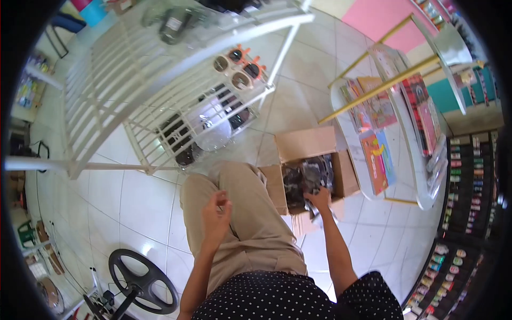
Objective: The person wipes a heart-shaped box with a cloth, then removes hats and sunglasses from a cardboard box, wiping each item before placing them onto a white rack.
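Note:
An open cardboard box (305, 146) stands on the floor to the right of my knees, its flaps folded out. Dark items in clear plastic wrapping (314, 175) fill it. My right hand (320, 199) reaches over the near edge of the box, its fingers closed on one of the wrapped dark items. Above my lap, my left hand (217, 213) is raised with its fingers curled and slightly apart, and nothing shows in it.
A white wire rack (186, 50) stands ahead on the left, with sunglasses (241, 80) and wrapped packs on its lower shelf. At the right is a gold-framed shelf (349, 120) with books. A black wheel (144, 281) stands at the lower left.

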{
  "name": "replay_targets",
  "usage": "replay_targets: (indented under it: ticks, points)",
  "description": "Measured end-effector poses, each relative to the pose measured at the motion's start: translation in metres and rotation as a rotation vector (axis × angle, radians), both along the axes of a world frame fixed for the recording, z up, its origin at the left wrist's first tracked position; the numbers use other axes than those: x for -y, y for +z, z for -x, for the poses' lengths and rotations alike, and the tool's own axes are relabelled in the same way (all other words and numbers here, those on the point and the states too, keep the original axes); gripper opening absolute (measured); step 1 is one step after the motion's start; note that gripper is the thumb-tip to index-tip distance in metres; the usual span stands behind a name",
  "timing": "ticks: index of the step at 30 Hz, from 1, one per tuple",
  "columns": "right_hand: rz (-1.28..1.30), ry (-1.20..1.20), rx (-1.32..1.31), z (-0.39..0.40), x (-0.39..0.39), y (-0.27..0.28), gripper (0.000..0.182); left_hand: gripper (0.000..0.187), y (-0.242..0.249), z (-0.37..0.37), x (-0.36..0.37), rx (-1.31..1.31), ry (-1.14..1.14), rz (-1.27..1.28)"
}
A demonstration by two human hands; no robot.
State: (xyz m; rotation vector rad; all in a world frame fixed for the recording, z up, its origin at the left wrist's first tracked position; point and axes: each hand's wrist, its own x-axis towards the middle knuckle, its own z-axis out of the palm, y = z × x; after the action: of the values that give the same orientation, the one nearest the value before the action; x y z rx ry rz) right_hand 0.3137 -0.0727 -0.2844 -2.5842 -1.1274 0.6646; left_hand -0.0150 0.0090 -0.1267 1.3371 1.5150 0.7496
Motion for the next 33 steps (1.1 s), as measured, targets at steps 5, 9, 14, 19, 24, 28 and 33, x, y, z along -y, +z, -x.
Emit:
replay_targets:
  ticks: [5, 9, 14, 19, 24, 28, 33]
  points:
    - [-0.038, 0.083, -0.245, 0.039, -0.007, 0.142, 0.066, 0.053, -0.009, -0.043, 0.016, 0.195, -0.418, -0.003]
    - [-0.02, 0.336, -0.593, 0.093, -0.031, 0.228, 0.054, 0.068, 0.032, -0.089, 0.027, 0.968, -0.166, 0.198]
    - [-0.368, 0.289, -1.034, 0.124, -0.072, 0.267, 0.039, 0.066, 0.053, -0.084, -0.012, 0.852, -0.126, 0.008]
    - [-0.388, 0.451, -0.801, 0.146, -0.089, 0.295, 0.041, 0.049, 0.09, -0.067, -0.032, 0.96, -0.039, -0.072]
    - [-0.519, 0.399, -1.042, 0.138, -0.097, 0.323, 0.037, 0.044, 0.087, -0.057, -0.032, 0.976, -0.037, -0.128]
    - [-1.125, 0.135, -1.189, 0.16, -0.118, 0.325, 0.041, 0.042, 0.094, -0.064, -0.022, 0.719, -0.058, -0.252]
    - [-1.136, 0.813, -0.229, 0.196, -0.114, 0.296, 0.021, 0.044, 0.091, -0.063, -0.022, 0.798, 0.183, -0.37]
